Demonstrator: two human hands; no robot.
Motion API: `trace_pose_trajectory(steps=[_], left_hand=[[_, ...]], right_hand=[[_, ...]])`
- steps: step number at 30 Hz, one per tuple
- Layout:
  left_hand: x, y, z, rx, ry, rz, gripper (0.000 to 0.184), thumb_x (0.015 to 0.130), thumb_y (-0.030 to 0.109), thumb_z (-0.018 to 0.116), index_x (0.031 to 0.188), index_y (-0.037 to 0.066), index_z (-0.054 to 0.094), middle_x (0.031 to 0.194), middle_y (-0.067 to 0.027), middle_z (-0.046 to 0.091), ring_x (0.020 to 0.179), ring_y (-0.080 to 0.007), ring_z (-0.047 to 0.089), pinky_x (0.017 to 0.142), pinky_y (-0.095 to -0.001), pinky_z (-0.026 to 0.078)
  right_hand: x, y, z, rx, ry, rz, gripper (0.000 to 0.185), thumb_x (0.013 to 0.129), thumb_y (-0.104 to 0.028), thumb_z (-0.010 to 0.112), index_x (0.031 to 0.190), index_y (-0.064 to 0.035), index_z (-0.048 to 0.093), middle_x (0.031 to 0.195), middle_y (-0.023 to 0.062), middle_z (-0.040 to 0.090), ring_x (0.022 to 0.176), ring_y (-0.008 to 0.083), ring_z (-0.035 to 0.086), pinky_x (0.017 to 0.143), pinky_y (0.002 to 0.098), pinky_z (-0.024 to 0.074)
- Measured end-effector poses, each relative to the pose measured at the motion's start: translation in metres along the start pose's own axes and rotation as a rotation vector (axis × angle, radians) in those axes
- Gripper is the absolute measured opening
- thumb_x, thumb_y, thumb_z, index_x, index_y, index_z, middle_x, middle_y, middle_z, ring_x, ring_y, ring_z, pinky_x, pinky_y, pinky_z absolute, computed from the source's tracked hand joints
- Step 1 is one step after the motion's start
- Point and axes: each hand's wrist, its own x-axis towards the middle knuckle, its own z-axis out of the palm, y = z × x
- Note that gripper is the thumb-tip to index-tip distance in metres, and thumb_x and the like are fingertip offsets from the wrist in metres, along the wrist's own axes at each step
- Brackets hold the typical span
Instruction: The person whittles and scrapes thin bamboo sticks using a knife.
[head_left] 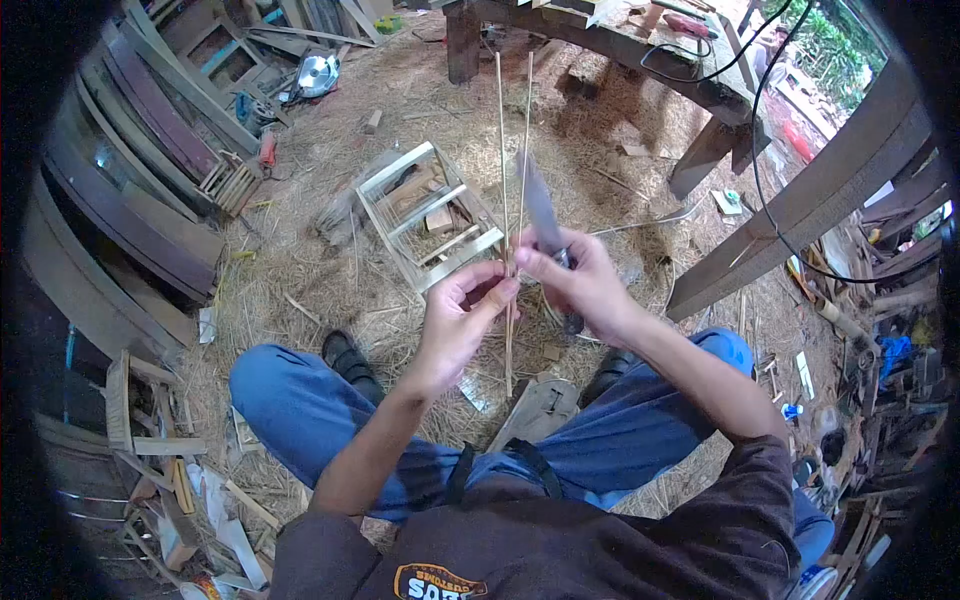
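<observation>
Two long, thin wooden strips stand out in front of me, spread apart at the far end and meeting at my fingers. My left hand is closed, pinching the strips between thumb and fingers; their lower ends hang toward my lap. Closed around the dark handle of a knife is my right hand, its thumb at the strips beside my left fingertips. The knife's broad blade points away from me, close to the right-hand strip. Whether the two strips are joined at my fingers is hidden.
A slatted wooden frame with wood pieces lies on the shaving-covered floor ahead. A workbench stands beyond, a wooden post at right. Boards lean at left near a circular saw. A wooden piece lies between my legs.
</observation>
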Motion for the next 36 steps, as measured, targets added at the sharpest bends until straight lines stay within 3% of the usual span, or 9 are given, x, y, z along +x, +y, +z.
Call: trace_pose_trajectory(steps=[2,6,8,12,15,24,29,33,36], left_hand=[[0.0,0.005,0.004,0.012,0.028,0.041,0.032,0.098,0.013,0.068,0.128,0.0,0.065,0.117,-0.0063,0.071,0.101,-0.0121,0.066,0.087,-0.0293,0.055],[-0.002,0.005,-0.005,0.004,0.065,0.043,0.028,0.098,0.014,0.069,0.122,-0.001,0.066,0.11,-0.0064,0.071,0.095,-0.0115,0.066,0.081,-0.0277,0.056],[-0.001,0.003,-0.003,-0.002,0.118,0.071,0.024,0.098,0.014,0.069,0.115,-0.004,0.066,0.102,-0.0071,0.071,0.087,-0.012,0.067,0.076,-0.028,0.057],[0.0,0.003,0.0,-0.066,0.123,0.033,0.021,0.1,0.012,0.066,0.114,-0.002,0.061,0.1,-0.0075,0.07,0.086,-0.0138,0.067,0.075,-0.0291,0.057],[0.001,0.004,0.001,-0.097,0.084,0.051,0.019,0.102,0.014,0.061,0.114,0.001,0.056,0.098,-0.0083,0.067,0.084,-0.0159,0.067,0.074,-0.0312,0.058],[-0.001,0.018,0.01,-0.248,-0.004,0.059,0.014,0.107,0.019,0.051,0.114,0.007,0.048,0.091,-0.0084,0.06,0.075,-0.0201,0.066,0.068,-0.038,0.06],[0.002,0.027,0.002,-0.249,0.073,0.17,0.014,0.107,0.019,0.05,0.115,0.007,0.049,0.091,-0.0081,0.059,0.071,-0.02,0.064,0.067,-0.0375,0.06],[0.004,0.041,-0.016,-0.302,0.284,0.314,0.01,0.108,0.015,0.045,0.11,0.005,0.047,0.094,-0.0106,0.061,0.086,-0.0274,0.071,0.081,-0.0426,0.062],[0.0,0.039,-0.016,-0.29,0.291,0.327,0.01,0.109,0.016,0.045,0.111,0.006,0.047,0.097,-0.0089,0.062,0.092,-0.0284,0.072,0.084,-0.0434,0.062]], right_hand=[[-0.004,0.006,0.005,-0.065,-0.038,0.015,0.024,0.096,-0.027,0.073,0.105,-0.0058,0.071,0.07,-0.0055,0.059,0.05,0.0015,0.045,0.043,0.0219,0.0312],[-0.003,0.007,0.015,0.048,-0.047,0.064,0.022,0.097,-0.026,0.071,0.1,-0.0044,0.07,0.071,-0.0053,0.06,0.053,0.0016,0.048,0.046,0.0213,0.0343],[0.0,0.006,0.016,0.018,-0.039,0.01,0.021,0.1,-0.026,0.068,0.1,-0.005,0.066,0.069,-0.0051,0.056,0.051,0.0023,0.044,0.045,0.022,0.0314],[-0.004,-0.002,0.021,0.093,-0.035,0.013,0.017,0.104,-0.023,0.06,0.1,-0.0061,0.059,0.071,-0.0039,0.056,0.05,0.0036,0.045,0.043,0.0213,0.0291],[-0.003,-0.003,0.016,0.219,-0.053,0.045,0.021,0.105,-0.024,0.057,0.108,-0.004,0.06,0.082,0.001,0.062,0.057,0.0037,0.05,0.049,0.0215,0.0371],[-0.003,-0.01,0.009,0.076,-0.026,-0.01,0.024,0.107,-0.027,0.053,0.117,-0.006,0.054,0.078,-0.0019,0.061,0.056,0.0015,0.045,0.047,0.0202,0.0313],[-0.004,-0.011,0.005,0.229,0.099,-0.074,0.023,0.108,-0.031,0.051,0.112,-0.0088,0.049,0.079,0.0,0.059,0.05,0.0026,0.038,0.043,0.0207,0.0284],[0.006,-0.022,-0.021,0.301,0.387,-0.101,0.022,0.107,-0.033,0.051,0.101,-0.0126,0.046,0.085,0.0021,0.06,0.051,0.0039,0.036,0.043,0.021,0.0291],[0.007,-0.017,-0.034,0.322,0.333,-0.157,0.024,0.107,-0.033,0.053,0.1,-0.0107,0.047,0.088,0.0041,0.062,0.052,0.0037,0.037,0.043,0.0208,0.0294]])
